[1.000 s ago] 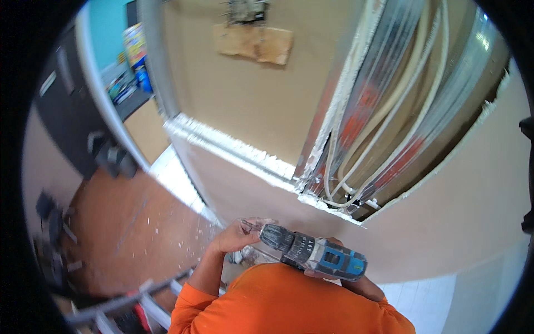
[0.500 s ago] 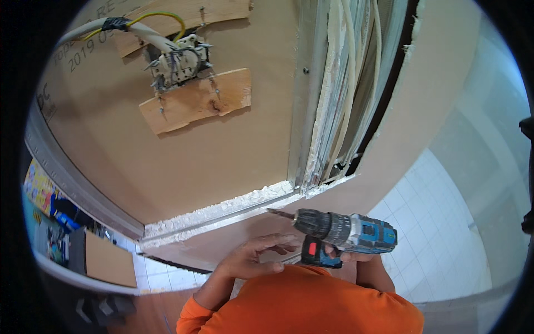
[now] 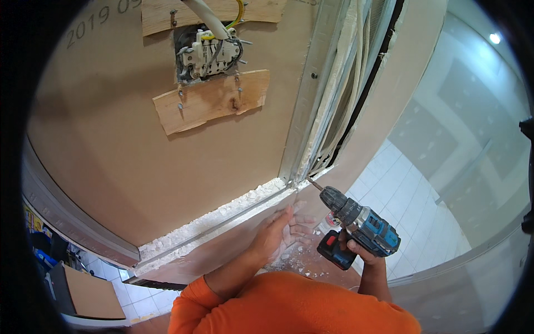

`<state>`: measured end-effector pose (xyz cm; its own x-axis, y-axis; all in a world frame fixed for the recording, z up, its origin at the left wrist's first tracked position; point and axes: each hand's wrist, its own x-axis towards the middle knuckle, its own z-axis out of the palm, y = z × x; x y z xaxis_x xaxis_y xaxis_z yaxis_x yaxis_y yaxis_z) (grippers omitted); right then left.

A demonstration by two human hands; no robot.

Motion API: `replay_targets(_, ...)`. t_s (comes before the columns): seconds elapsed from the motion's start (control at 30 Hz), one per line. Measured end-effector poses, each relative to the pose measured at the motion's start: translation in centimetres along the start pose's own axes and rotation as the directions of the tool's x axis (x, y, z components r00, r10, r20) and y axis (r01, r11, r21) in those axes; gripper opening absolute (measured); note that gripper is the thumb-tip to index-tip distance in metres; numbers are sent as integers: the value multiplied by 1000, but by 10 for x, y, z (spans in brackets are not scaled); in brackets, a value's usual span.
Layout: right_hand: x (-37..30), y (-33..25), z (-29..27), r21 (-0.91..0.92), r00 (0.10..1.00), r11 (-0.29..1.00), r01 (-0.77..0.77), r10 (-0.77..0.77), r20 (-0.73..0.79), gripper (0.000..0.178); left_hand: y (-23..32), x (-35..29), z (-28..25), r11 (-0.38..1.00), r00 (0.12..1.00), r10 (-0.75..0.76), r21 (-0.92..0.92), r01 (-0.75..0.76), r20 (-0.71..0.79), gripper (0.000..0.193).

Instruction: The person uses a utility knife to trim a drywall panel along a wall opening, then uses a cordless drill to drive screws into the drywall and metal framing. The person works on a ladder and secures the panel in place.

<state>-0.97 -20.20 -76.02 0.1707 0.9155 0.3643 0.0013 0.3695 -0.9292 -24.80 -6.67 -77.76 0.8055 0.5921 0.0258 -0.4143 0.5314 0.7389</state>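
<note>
My right hand [image 3: 356,250] grips a blue and black cordless drill [image 3: 356,222]. Its bit [image 3: 315,183] points up-left at the foot of a metal stud [image 3: 311,94], where it meets the horizontal metal track [image 3: 222,222]. My left hand [image 3: 283,231] lies flat and open against the brown wall board just below the track, fingers spread, a little left of the drill's chuck. White plaster crumbs lie along the track and under my hand.
An electrical box [image 3: 208,53] with wires sits higher up in the brown board, between two wooden strips [image 3: 211,100]. White cables [image 3: 356,72] run down the open cavity beside the stud. White floor tiles [image 3: 411,189] lie right; a brown board [image 3: 89,292] lies lower left.
The view has swung from the floor and cavity to the wall. The drill has turned from level to pointing at the stud's foot, and my left hand has spread flat on the board.
</note>
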Motion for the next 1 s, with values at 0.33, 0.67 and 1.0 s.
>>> replay_targets(0.33, 11, 21, -32, 133, 999, 990, -40, 36, 35, 59, 0, 41, 37, 867, 973, 33, -477, -143, -230, 61)
replay_targets(0.67, 23, 49, -73, 241, 978, 957, -163, 124, 167, 44, -8, 57, 37, 721, 940, 78, -631, -284, -333, 34)
replay_targets(1.0, 10, 58, -73, 243, 991, 962, -121, 102, 91, 32, 9, 51, 41, 450, 990, 99, -883, -131, -96, 19)
